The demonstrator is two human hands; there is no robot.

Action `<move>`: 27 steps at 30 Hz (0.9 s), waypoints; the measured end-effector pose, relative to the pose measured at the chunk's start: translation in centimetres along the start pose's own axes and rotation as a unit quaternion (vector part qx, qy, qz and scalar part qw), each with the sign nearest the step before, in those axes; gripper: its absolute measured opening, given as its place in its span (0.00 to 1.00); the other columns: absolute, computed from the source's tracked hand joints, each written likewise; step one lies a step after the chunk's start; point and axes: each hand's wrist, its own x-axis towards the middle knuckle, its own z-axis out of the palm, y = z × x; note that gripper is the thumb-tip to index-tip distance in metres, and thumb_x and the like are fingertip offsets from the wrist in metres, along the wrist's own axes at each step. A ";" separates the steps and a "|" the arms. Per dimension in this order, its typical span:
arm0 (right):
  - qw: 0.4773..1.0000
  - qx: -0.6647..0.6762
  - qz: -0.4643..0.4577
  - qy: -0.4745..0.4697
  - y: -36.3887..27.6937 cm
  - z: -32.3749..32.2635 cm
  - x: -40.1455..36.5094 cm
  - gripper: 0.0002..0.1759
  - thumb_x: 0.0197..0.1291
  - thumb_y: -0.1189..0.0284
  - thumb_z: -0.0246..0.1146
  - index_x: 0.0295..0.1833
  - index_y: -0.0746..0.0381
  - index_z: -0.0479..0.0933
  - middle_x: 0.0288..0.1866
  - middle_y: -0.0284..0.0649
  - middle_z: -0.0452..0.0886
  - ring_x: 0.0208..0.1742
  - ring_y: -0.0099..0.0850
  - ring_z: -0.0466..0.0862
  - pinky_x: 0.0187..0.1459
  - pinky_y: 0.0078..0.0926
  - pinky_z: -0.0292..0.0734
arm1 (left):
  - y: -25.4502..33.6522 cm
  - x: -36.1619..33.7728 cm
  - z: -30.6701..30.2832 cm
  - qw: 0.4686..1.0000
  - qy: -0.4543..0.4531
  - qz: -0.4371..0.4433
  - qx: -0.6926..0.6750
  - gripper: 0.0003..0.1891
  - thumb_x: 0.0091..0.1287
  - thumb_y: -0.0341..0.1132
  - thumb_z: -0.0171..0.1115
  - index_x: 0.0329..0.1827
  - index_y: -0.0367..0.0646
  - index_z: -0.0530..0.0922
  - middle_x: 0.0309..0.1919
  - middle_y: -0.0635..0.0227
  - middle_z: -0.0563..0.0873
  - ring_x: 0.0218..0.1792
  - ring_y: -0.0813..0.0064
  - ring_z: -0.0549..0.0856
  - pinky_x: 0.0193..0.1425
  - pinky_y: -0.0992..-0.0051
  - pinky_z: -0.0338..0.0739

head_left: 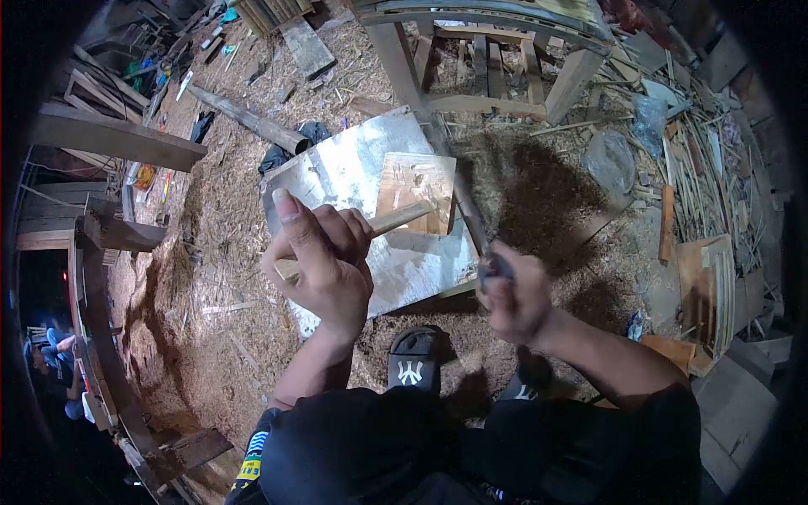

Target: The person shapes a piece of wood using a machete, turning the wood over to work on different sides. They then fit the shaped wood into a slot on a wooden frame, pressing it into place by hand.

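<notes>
My left hand [324, 261] is closed around a slim wooden stick [402, 218], thumb pointing up. The stick's far end reaches over a light wooden block [391, 189], whose top is nicked and gouged. Under the block lies a white-smeared board [337, 160] on the floor. To the right, my right hand [518, 290] grips the dark handle of a long-bladed knife [470, 210]. Its blade, blurred by motion, points away from me along the right side of the block and board.
Wood shavings cover the floor [227, 295]. A wooden frame [488, 105] stands beyond the board. A round pole [252, 122] lies to the left, wood strips [703, 181] and a plastic bag [608, 160] to the right. A person [61, 358] is at the far left.
</notes>
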 end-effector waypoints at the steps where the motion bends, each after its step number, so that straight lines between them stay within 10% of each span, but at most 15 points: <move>1: 0.992 -0.031 0.119 -0.024 1.0 1.1 -0.5 0.33 0.75 0.46 0.45 0.32 0.66 0.73 0.16 0.38 0.70 0.16 0.32 0.74 0.20 0.33 0.66 | 0.1 0.1 -0.1 0.999 -0.037 0.010 -0.004 0.29 0.81 0.41 0.47 0.15 0.43 0.58 0.10 0.73 0.60 0.11 0.82 0.58 0.18 0.77 0.59; 4: 0.975 -0.112 0.185 -0.047 3.3 0.8 -0.7 0.33 0.76 0.47 0.45 0.31 0.66 0.73 0.15 0.39 0.69 0.16 0.29 0.74 0.19 0.32 0.65 | 0.4 0.2 -0.2 1.000 -0.007 -0.009 -0.011 0.28 0.81 0.40 0.46 0.16 0.43 0.59 0.09 0.73 0.60 0.11 0.82 0.58 0.18 0.77 0.58; 9: 0.886 0.167 0.425 -0.082 0.8 -0.8 0.4 0.32 0.76 0.44 0.42 0.42 0.64 0.74 0.15 0.31 0.68 0.13 0.21 0.66 0.17 0.24 0.65 | 0.4 -0.2 -0.3 1.000 0.001 0.014 0.003 0.28 0.81 0.41 0.46 0.16 0.44 0.58 0.09 0.73 0.60 0.11 0.82 0.58 0.18 0.76 0.58; 27: 0.977 -0.044 0.195 -0.080 0.1 -0.7 -0.5 0.33 0.74 0.61 0.55 0.79 0.59 0.56 0.34 0.48 0.83 0.33 0.32 0.83 0.41 0.33 0.77 | -0.3 -1.4 -5.8 0.978 -0.157 -0.034 -0.131 0.28 0.76 0.53 0.42 0.16 0.50 0.56 0.10 0.74 0.56 0.12 0.76 0.53 0.30 0.69 0.60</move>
